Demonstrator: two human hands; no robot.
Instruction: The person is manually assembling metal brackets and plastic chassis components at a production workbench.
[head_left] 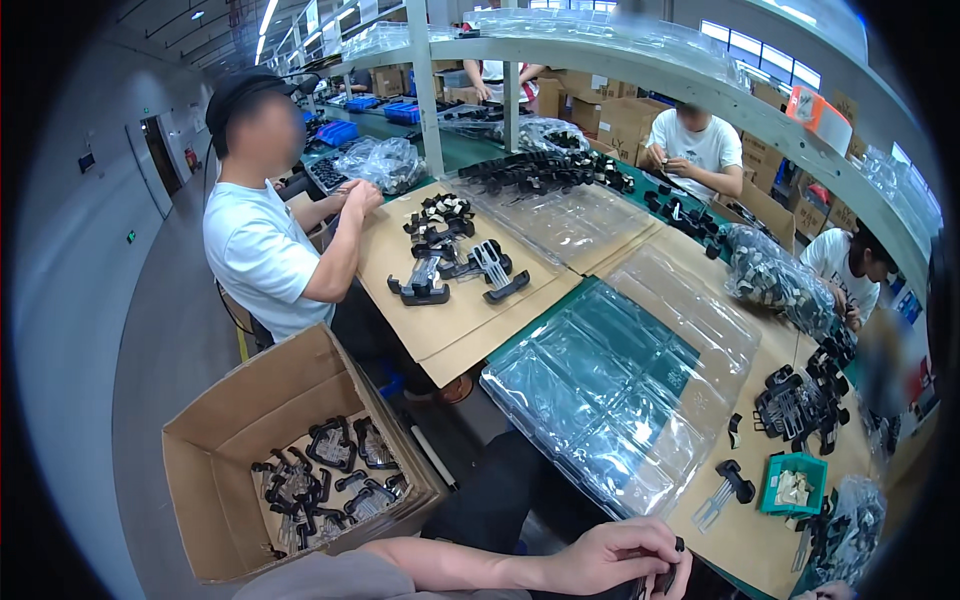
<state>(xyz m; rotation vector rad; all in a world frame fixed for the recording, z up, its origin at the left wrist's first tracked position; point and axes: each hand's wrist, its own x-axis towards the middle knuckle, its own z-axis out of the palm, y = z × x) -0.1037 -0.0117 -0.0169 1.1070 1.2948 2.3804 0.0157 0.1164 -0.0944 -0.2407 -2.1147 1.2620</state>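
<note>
My left hand (615, 556) is at the lower edge, its fingers curled round a small black plastic part (668, 578). Most of that part is hidden by the fingers. Only a sliver of my right hand (828, 591) shows at the bottom right, with its fingers out of sight. Close by on the cardboard-covered table lie a black bracket with clear prongs (728, 492) and a small black piece (735, 430). A teal bin (772, 482) holds small cream-coloured pieces. Beyond it is a pile of black brackets (800, 405).
Clear plastic trays (620, 390) cover the table ahead. A cardboard box (250, 400) with loose brackets stands at my left. Another person (265, 230) works across the corner beside a bracket pile (440, 235). Bagged parts (775, 270) lie at right; a shelf rail (640, 62) spans above.
</note>
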